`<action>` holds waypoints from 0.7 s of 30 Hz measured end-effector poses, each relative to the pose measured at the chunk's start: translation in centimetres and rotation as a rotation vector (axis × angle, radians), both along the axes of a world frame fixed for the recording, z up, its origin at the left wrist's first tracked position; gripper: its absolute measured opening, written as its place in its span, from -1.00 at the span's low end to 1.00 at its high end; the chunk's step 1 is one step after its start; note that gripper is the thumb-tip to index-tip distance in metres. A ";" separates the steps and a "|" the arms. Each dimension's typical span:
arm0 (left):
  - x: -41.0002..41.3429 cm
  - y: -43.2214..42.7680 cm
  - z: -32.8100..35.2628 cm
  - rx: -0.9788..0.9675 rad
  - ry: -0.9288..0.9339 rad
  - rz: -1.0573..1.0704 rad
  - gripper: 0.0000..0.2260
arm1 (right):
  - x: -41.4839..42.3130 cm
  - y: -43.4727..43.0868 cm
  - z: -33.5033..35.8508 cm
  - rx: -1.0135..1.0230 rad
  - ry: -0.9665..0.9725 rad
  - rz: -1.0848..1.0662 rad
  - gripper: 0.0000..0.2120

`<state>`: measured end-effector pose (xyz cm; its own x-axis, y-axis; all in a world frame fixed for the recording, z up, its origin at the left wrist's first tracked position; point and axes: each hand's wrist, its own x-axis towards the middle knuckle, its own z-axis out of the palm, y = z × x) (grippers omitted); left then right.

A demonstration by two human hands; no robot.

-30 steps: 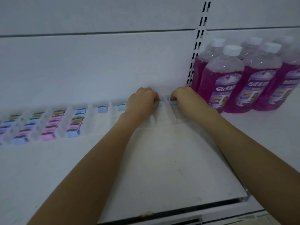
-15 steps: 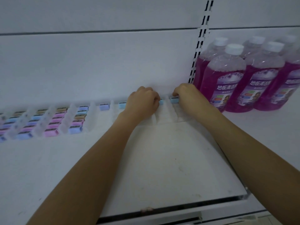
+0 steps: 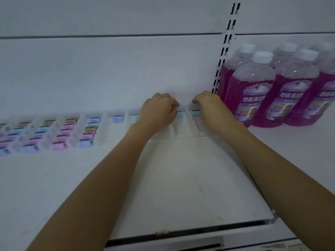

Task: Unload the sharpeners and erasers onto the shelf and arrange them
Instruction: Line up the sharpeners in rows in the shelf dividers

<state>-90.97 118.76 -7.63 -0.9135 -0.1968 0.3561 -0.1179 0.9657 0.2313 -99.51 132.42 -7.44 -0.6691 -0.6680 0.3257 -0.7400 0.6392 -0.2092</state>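
Left grip (image 3: 157, 111) curls onto a small, boxy pale-blue sharpener (image 3: 179, 114). Right grip (image 3: 210, 107) pinches a second sharpener (image 3: 195, 112) just beside it. Both sit in clear plastic dividers (image 3: 174, 130) on the white shelf (image 3: 181, 178).

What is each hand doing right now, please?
Left hand: fingers curled, pinching a light blue sharpener.
Right hand: fingers curled, pinching the neighbouring blue sharpener.

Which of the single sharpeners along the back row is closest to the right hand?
The rightmost light-blue sharpener, right against the right hand; the other light-blue one beside it lies by the left hand.
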 end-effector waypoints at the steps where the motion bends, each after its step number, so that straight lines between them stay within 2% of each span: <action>1: 0.1 -0.2 0.4 0.012 0.042 0.002 -0.73 | 0.1 0.1 0.0 -0.063 0.004 0.012 -0.52; 5: 0.9 -1.6 2.3 0.058 0.209 0.037 -0.75 | 1.1 -0.2 0.2 -0.281 0.034 0.095 -0.51; 7: 1.6 -2.9 3.1 0.065 0.247 0.051 -0.76 | 1.9 -0.5 0.2 -0.307 0.030 0.147 -0.54; 13: 6.6 -6.8 5.6 -0.082 0.134 0.054 -0.76 | 5.9 -2.4 0.5 -0.221 0.133 0.443 -0.69; 21: 19.3 -14.1 8.3 -0.220 0.032 0.200 -0.78 | 16.7 -9.8 2.0 -0.071 0.110 0.630 -0.70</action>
<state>-71.71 104.65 0.71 -0.8520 -0.2868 0.4380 -0.3072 0.9513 0.0253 -82.84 122.60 -5.48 -0.1162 -0.8965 0.4275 -0.9886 0.0629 -0.1368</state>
